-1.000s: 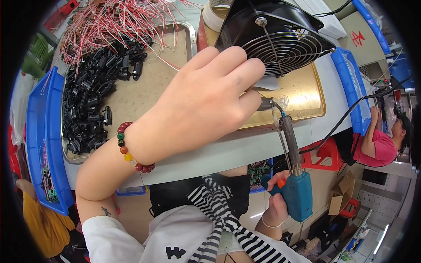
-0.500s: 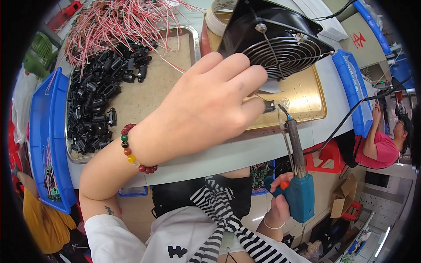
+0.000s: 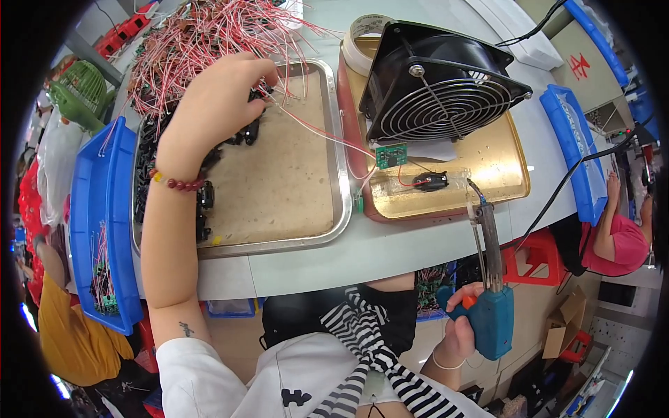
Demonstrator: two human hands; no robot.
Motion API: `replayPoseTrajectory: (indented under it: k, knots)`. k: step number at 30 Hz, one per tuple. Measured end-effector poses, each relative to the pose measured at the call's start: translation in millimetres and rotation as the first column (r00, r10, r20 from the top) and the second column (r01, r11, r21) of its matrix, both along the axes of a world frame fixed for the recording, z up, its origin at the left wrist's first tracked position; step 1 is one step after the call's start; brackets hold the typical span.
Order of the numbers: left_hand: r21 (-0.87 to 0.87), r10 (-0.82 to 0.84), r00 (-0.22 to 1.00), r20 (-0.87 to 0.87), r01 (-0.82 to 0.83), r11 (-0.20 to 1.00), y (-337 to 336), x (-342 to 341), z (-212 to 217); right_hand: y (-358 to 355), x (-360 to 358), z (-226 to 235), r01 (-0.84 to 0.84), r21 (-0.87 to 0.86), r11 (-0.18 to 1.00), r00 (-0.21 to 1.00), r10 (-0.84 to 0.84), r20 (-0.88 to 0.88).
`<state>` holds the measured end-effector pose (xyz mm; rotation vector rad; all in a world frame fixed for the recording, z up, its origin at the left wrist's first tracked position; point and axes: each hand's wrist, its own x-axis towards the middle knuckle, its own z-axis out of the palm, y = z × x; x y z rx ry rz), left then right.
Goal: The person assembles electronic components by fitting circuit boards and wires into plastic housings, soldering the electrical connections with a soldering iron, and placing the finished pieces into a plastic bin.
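Note:
My left hand [image 3: 212,101] reaches over the metal tray [image 3: 340,174] at the left. Its thumb and fingers are closed at the edge of the heaped red and white wires [image 3: 188,49]; what is between them is too hidden to name. In my right hand [image 3: 461,329] is a teal soldering gun [image 3: 493,320], held upright, its tip close to a small black housing [image 3: 431,182]. That housing lies on the gold tin [image 3: 453,202]. A red wire links it to a green circuit board [image 3: 391,156] behind it. Black housings [image 3: 205,195] are partly covered by my left arm.
A black fan [image 3: 446,90] with a wire grille stands on the tin, beside a tape roll [image 3: 357,52]. Blue bins [image 3: 104,230] flank the table at left and right. A person in pink [image 3: 620,237] sits at the far right, near a red stool [image 3: 536,258].
My left hand has left the black housing on the tin and moved left to the wire heap. The circuit board now shows. My right hand still holds the soldering gun.

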<state>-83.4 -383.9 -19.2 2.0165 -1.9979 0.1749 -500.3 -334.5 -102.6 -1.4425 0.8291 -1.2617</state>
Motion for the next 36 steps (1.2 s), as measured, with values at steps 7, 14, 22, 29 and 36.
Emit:
replayPoseTrajectory:
  k: [7,14,22,29,36]
  knots:
    - [-0.01,0.021,1.0,0.012,-0.021,1.0,-9,-2,-22,0,2,0,0.014,0.008,1.0,1.0,-0.014,0.011]
    - [0.018,0.07,0.997,0.032,-0.071,0.997,-13,-2,-23,1,2,-2,0.02,0.01,1.0,0.999,-0.02,0.026]
    - [0.034,0.028,0.997,0.069,-0.031,0.999,-13,3,-28,1,4,1,0.011,0.011,1.0,0.999,-0.011,0.037]
    - [0.043,0.01,1.0,-0.023,-0.009,0.999,-14,1,-29,0,3,1,0.005,0.013,1.0,0.999,-0.006,0.033]
    - [0.034,-0.031,0.999,-0.043,0.032,0.999,-14,6,-35,0,1,-1,-0.016,0.008,1.0,1.0,0.016,0.01]
